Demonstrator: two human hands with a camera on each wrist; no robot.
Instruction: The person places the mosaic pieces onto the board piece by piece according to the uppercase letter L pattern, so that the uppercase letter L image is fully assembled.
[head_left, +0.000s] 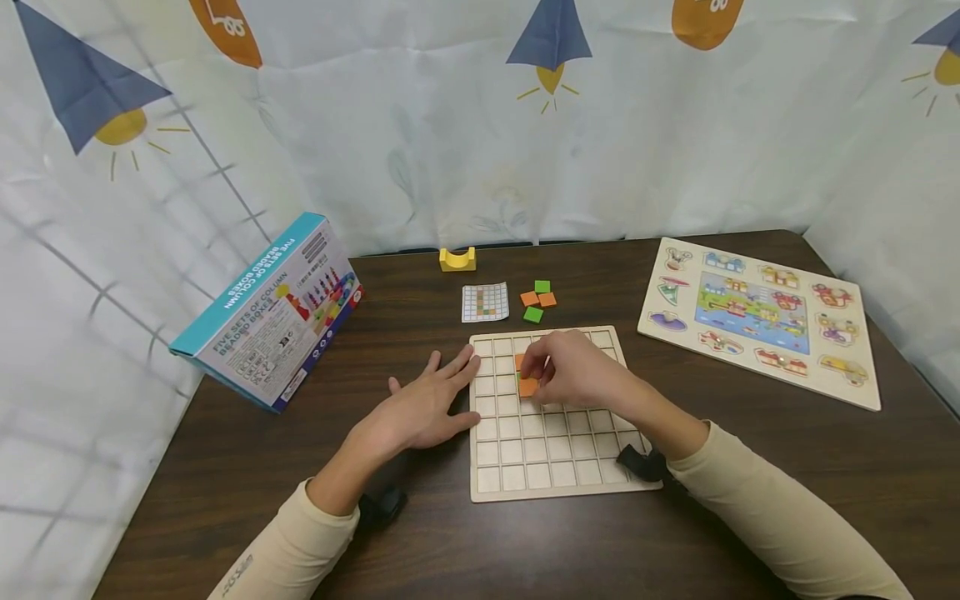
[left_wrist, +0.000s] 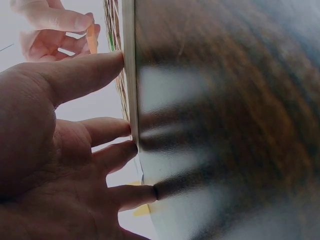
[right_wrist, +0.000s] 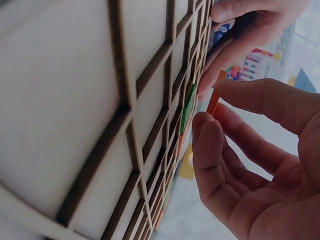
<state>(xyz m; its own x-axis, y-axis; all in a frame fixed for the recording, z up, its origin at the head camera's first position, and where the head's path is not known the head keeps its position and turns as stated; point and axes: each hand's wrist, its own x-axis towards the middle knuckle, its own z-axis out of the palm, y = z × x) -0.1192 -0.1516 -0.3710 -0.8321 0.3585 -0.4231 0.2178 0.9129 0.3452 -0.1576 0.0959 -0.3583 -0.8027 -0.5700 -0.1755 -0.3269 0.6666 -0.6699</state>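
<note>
An orange square tile (right_wrist: 215, 97) is pinched between the thumb and fingers of my right hand (head_left: 573, 367), just above the wooden grid board (head_left: 532, 475). In the right wrist view a green tile (right_wrist: 188, 107) lies in the board, with an orange one beyond it, partly hidden. My left hand (head_left: 423, 408) has its fingers spread, the tips touching the board's left edge. Behind the board lie loose orange and green tiles (head_left: 533, 315). A small printed pattern card (head_left: 485, 302) lies to their left.
At the left stands a blue and white toy box (head_left: 277, 317). A yellow curved block (head_left: 457, 260) sits at the table's back edge. To the right lies a wooden picture puzzle board (head_left: 757, 317). A printed curtain (head_left: 450, 125) hangs behind the table.
</note>
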